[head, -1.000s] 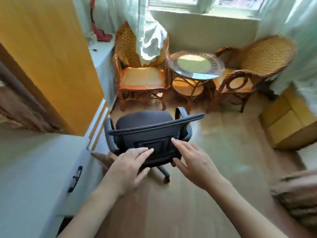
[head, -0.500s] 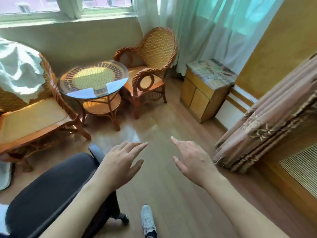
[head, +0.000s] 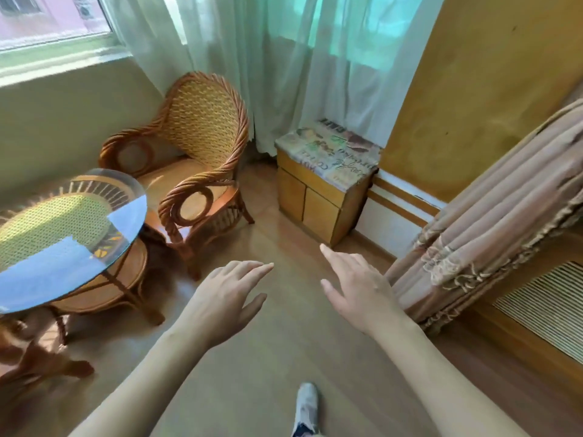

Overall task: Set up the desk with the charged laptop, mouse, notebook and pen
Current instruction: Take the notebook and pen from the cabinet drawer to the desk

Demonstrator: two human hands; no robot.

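Observation:
No laptop, mouse, notebook, pen or desk shows in the head view. My left hand (head: 228,298) hovers over the wooden floor with fingers straight and relaxed, holding nothing. My right hand (head: 356,290) floats beside it, a little to the right, also with fingers extended and empty. Both forearms reach in from the bottom of the frame.
A wicker armchair (head: 195,159) stands ahead on the left, next to a round glass-topped rattan table (head: 72,247). A small wooden cabinet (head: 321,197) with a printed cloth sits against the curtained window. A heavy brown curtain (head: 485,216) hangs at the right. My shoe (head: 306,408) is at the bottom.
The view has swung right, away from the black office chair that my hands were touching. Both hands are off the chair and stay open in the air. The cabinet and brown curtain have come closer.

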